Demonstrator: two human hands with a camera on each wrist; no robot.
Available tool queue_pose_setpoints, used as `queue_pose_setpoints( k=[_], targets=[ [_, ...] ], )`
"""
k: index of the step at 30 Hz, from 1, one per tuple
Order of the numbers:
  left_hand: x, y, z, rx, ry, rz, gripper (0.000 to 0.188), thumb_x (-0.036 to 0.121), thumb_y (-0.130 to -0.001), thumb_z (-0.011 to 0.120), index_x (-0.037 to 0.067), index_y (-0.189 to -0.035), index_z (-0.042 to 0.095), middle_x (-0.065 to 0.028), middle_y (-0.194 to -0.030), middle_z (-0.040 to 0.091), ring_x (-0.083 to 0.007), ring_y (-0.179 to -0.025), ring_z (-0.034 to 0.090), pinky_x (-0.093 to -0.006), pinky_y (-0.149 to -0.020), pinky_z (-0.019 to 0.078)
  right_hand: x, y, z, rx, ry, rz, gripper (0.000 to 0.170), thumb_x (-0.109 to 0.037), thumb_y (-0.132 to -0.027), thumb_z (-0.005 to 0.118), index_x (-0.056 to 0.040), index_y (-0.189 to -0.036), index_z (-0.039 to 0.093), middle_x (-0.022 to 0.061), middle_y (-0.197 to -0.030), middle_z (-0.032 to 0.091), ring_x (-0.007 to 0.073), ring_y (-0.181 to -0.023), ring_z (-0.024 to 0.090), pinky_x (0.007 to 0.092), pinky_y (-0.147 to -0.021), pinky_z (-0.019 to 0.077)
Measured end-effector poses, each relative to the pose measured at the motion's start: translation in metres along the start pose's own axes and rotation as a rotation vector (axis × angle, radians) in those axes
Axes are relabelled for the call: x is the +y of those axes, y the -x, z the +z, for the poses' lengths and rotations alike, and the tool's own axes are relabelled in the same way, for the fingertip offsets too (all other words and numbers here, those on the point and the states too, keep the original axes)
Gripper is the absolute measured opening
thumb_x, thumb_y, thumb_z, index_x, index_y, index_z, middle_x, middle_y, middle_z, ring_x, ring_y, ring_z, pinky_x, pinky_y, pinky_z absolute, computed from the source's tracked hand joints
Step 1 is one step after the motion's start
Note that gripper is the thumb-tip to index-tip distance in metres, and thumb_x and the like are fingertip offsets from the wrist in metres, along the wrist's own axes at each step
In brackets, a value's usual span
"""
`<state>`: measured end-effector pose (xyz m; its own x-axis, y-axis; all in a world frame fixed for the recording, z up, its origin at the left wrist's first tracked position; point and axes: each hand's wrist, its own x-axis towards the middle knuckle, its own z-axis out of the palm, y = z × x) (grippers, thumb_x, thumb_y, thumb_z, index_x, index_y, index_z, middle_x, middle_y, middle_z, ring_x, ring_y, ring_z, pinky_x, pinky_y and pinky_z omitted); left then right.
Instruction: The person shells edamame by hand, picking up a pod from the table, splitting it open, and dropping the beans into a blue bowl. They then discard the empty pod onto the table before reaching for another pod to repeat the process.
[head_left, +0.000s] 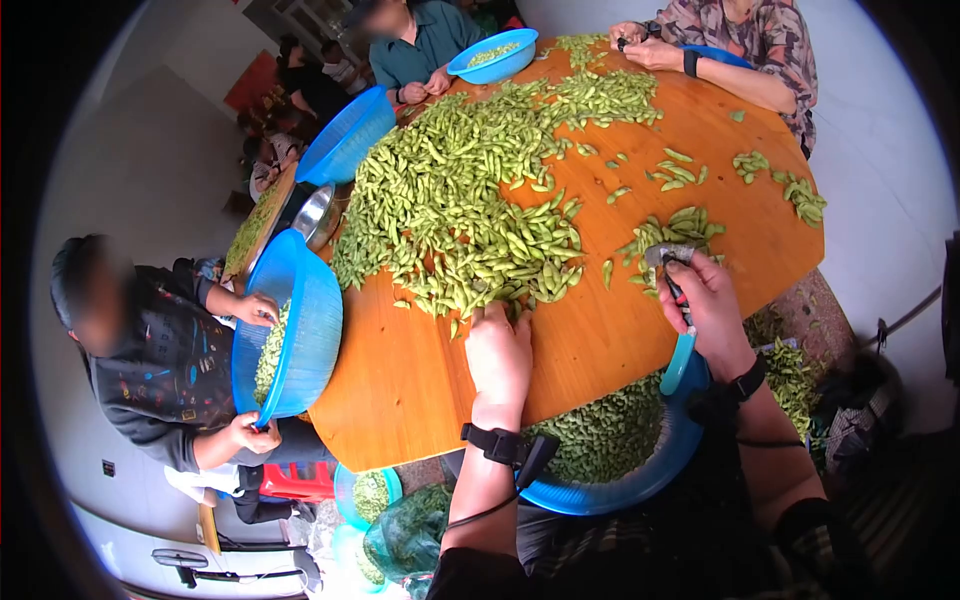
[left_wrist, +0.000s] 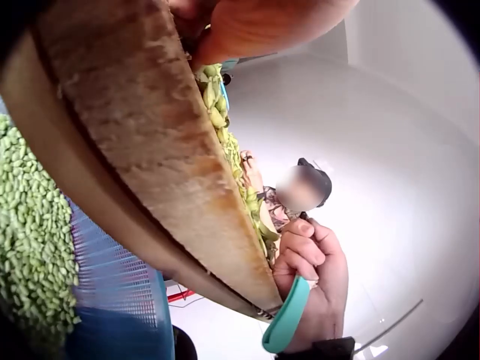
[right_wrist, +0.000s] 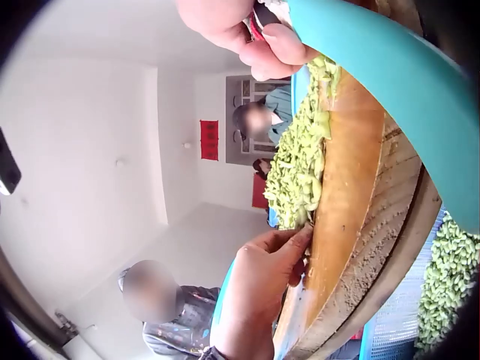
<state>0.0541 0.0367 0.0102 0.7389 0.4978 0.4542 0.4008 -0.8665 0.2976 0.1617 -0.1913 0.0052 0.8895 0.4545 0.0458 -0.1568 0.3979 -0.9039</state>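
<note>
Green pods (head_left: 440,190) lie in a large heap on the wooden table (head_left: 390,390). My left hand (head_left: 498,355) touches the heap's near edge; in the right wrist view the thumb and fingers of this left hand (right_wrist: 262,281) come together beside the pods (right_wrist: 300,165), and whether a pod is between them is hidden. My right hand (head_left: 712,305) grips a tool with a teal handle (head_left: 678,364), above a smaller pile of pods (head_left: 690,222). The teal handle (left_wrist: 288,319) also shows below the right hand (left_wrist: 315,274) in the left wrist view.
A blue basin (head_left: 600,495) of shelled beans (head_left: 605,435) stands below the table's near edge. At the left a seated person (head_left: 165,350) holds another blue basin (head_left: 310,335). Two more people sit at the far side, with blue basins. Pods (head_left: 795,380) lie low at the right.
</note>
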Motion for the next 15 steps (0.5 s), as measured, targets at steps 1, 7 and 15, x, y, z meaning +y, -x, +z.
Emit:
queue_pose_setpoints(
  k=[1,7,15],
  targets=[
    [0.0,-0.001,0.001,-0.007,0.054,-0.006,0.015,0.013,-0.079,0.072,0.001,-0.086,0.066,-0.0188,-0.083,0.066,-0.0356,-0.076,0.064,-0.0421,-0.069,0.0527,-0.002,0.001,0.001,-0.026,0.006,0.015,0.019,-0.01,-0.099,0.045,0.001,-0.108,0.058,0.0036,-0.072,0.057,0.0076,-0.041,0.041,0.0221,-0.038,0.0303],
    [0.008,0.015,-0.013,0.003,0.175,0.083,0.009,0.007,-0.08,0.07,0.001,-0.087,0.066,-0.0189,-0.083,0.064,-0.0363,-0.074,0.063,-0.0418,-0.067,0.0524,0.0,0.008,0.012,-0.159,0.217,0.077,0.022,-0.007,-0.098,0.047,-0.0004,-0.116,0.057,0.003,-0.073,0.058,0.0057,-0.048,0.048,0.0211,-0.042,0.0378],
    [0.001,0.033,-0.003,-0.044,0.141,0.269,0.015,0.009,-0.091,0.059,-0.003,-0.1,0.055,-0.0184,-0.088,0.062,-0.038,-0.074,0.063,-0.0453,-0.067,0.053,0.018,0.016,0.058,-0.389,0.499,0.16,0.014,-0.005,-0.095,0.048,0.001,-0.101,0.06,0.0037,-0.069,0.06,0.0068,-0.049,0.053,0.0236,-0.046,0.0425]
  ],
)
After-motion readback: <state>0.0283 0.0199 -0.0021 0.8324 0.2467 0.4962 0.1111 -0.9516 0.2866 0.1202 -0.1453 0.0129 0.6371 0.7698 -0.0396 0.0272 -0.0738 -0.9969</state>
